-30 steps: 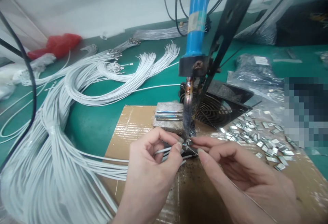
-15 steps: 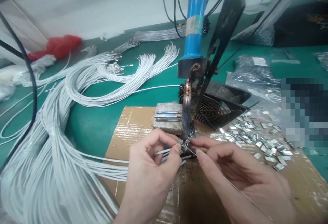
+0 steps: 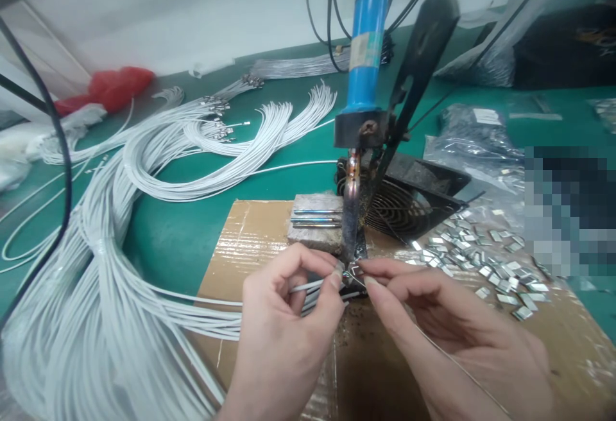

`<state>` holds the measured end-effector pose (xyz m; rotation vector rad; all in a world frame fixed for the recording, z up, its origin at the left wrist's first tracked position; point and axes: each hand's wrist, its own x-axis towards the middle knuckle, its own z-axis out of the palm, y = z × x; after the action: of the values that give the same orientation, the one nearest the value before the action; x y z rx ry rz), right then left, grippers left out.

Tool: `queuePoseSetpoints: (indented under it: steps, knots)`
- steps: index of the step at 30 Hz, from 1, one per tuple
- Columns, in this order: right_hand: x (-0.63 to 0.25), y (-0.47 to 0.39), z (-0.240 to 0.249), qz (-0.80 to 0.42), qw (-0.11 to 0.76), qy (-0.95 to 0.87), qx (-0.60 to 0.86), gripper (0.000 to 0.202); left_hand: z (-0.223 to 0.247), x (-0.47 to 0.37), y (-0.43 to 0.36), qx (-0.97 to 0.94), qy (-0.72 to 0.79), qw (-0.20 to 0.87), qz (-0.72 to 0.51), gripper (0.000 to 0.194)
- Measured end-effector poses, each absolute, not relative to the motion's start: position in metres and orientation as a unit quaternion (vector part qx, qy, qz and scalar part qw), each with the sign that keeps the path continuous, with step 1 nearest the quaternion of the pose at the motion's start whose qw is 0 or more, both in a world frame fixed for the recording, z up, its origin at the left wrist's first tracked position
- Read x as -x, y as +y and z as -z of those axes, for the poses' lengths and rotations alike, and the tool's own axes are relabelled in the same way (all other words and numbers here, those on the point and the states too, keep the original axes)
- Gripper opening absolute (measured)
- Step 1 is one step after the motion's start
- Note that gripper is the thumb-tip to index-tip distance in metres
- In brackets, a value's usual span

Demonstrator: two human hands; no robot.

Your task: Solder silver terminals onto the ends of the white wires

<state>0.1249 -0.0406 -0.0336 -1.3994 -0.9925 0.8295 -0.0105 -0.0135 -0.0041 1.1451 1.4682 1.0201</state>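
My left hand (image 3: 293, 318) pinches the end of a white cable (image 3: 308, 285) just under the tip of a blue-handled soldering iron (image 3: 366, 81). Several more white cables pass beneath its fingers. Beside it, my right hand (image 3: 447, 325) is closed on a thin solder wire (image 3: 452, 361), which trails down over the palm. A small metal connector (image 3: 355, 267) sits at the right fingertips, by the cable end and the iron tip. Whether the tip touches it cannot be made out.
Large bundles of white cables (image 3: 101, 280) cover the left side. A grey block (image 3: 315, 241) and a black fan (image 3: 402, 203) stand behind the hands. Loose metal shells (image 3: 495, 273) lie on cardboard (image 3: 235, 235) at right. Black cords hang overhead.
My right fingertips and the solder wire have shifted very slightly left. Otherwise the hands hold almost the same pose.
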Motion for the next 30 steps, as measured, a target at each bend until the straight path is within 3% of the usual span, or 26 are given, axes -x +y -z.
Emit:
queuePoseSetpoints:
  steps: [30]
  knots:
    - [-0.1247,-0.0433,0.0381,-0.356,0.584,-0.437,0.584,0.019,0.0113,0.0120,-0.0123,-0.501,0.590,0.481,-0.412,0.013]
